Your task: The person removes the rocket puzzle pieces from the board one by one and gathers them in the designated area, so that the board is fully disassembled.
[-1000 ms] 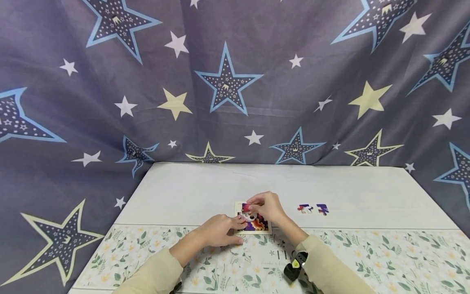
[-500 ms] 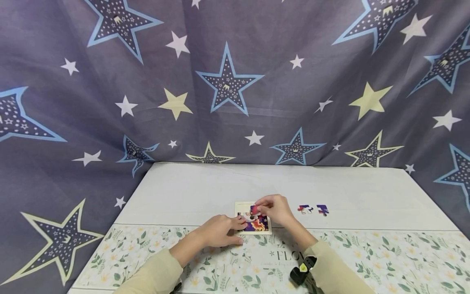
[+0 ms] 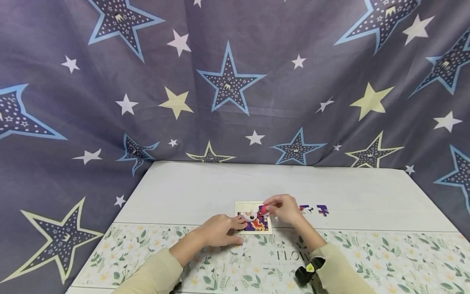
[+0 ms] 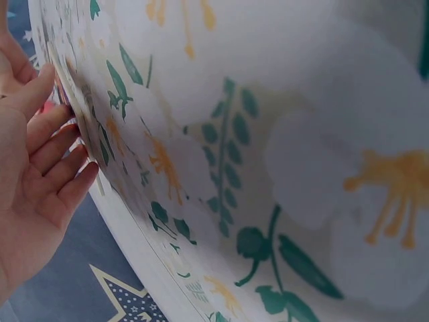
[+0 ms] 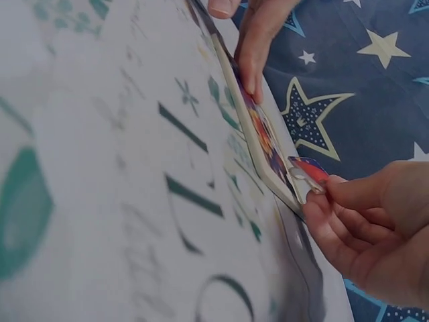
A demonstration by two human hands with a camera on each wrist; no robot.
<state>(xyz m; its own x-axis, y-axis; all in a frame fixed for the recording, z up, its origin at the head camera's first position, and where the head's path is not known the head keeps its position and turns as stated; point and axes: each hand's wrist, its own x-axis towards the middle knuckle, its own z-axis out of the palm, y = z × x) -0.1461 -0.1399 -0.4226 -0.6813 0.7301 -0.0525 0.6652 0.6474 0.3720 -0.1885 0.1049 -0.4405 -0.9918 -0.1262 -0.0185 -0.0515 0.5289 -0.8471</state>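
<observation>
A small jigsaw puzzle in a cream tray (image 3: 244, 203) lies on the table, its lower part filled with purple, orange and white pieces. My left hand (image 3: 220, 231) rests its fingertips on the tray's left side, fingers fairly straight. Between thumb and fingers, my right hand (image 3: 284, 208) pinches a red and purple puzzle piece (image 3: 262, 210) at the tray's upper right. In the right wrist view that piece (image 5: 310, 172) is tilted above the tray rim (image 5: 253, 144). The left wrist view shows my left hand (image 4: 37, 161) against the tray's edge.
Two loose puzzle pieces, one partly behind my right hand (image 3: 306, 209) and one farther right (image 3: 322, 210), lie on the white tabletop (image 3: 194, 188). A floral mat (image 3: 367, 253) covers the near side. Behind the table hangs a star-patterned cloth (image 3: 220, 122).
My right hand has moved rightward with the red piece, from over the tray's upper middle to its upper right corner. My left hand has stayed in place.
</observation>
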